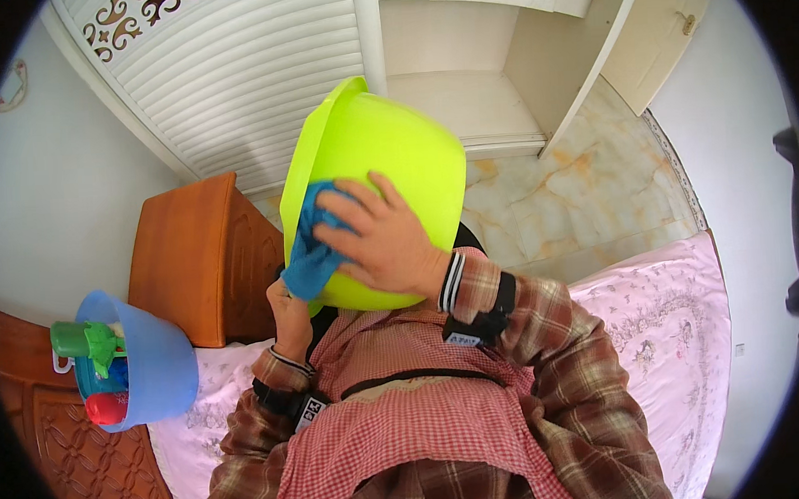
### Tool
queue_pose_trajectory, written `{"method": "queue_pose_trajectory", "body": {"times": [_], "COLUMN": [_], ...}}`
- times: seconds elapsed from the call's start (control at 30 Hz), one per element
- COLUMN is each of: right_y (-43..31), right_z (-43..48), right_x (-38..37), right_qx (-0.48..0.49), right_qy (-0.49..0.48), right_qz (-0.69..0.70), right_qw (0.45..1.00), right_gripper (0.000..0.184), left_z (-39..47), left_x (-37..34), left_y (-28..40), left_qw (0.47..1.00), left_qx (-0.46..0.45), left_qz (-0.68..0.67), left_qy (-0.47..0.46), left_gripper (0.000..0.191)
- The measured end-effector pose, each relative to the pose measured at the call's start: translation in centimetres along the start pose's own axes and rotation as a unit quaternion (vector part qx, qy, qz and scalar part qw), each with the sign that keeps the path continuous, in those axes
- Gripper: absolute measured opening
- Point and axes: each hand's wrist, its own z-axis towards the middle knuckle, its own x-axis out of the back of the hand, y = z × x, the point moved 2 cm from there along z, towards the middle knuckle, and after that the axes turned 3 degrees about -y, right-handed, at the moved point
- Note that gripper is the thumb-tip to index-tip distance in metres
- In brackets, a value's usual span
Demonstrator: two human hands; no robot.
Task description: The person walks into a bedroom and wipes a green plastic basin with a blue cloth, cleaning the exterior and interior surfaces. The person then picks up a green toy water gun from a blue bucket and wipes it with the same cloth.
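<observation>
A lime-green plastic basin (400, 141) lies tipped on its side over my lap, its outer wall facing up and its rim to the left. My right hand (385, 240) presses a blue cloth (316, 271) against the outer wall near the rim, fingers spread over it. At the lower end of the basin's rim, my left hand (290, 316) grips the rim and the cloth's lower corner; its fingers behind the rim are hidden. A red checked apron (408, 418) covers my front.
To the left, a blue translucent bucket (165, 363) holding bottles rests on the pink bedspread (660, 303), beside a wooden nightstand (183, 261). Ahead stand a louvered wardrobe door (248, 74) and an open wardrobe compartment (459, 104). Marble-patterned floor (573, 200) shows at right.
</observation>
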Motion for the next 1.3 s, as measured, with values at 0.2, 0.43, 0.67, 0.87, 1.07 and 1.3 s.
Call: {"method": "queue_pose_trajectory", "body": {"times": [0.2, 0.43, 0.67, 0.87, 1.07, 1.3], "right_y": [6.8, 4.2, 1.1, 9.0, 14.3, 7.5], "right_z": [-0.8, -5.6, -2.7, -0.2, -4.9, -6.9], "right_x": [1.6, 1.0, -0.2, 0.2, 0.1, 0.8], "right_qx": [-0.132, -0.146, 0.002, -0.155, -0.339, -0.261], "right_qy": [0.121, 0.116, -0.003, 0.139, 0.206, 0.194], "right_qz": [0.051, 0.058, 0.029, 0.055, 0.269, 0.136], "right_qw": [0.983, 0.981, 1.000, 0.977, 0.878, 0.936], "right_gripper": [0.045, 0.050, 0.054, 0.042, 0.038, 0.041], "left_z": [0.1, -0.4, -1.0, -1.4, -1.6, -1.8], "left_x": [1.6, 1.8, 2.9, 2.8, 2.6, 2.7], "left_y": [-1.7, -3.5, -2.7, -2.7, -3.0, -2.8], "left_qw": [0.998, 0.994, 0.979, 0.974, 0.973, 0.972], "left_qx": [0.059, 0.099, 0.165, 0.181, 0.183, 0.185], "left_qz": [-0.006, -0.040, -0.029, -0.044, -0.023, -0.010], "left_qy": [-0.012, -0.036, -0.118, -0.133, -0.141, -0.145], "left_gripper": [0.022, 0.023, 0.019, 0.018, 0.018, 0.018]}}
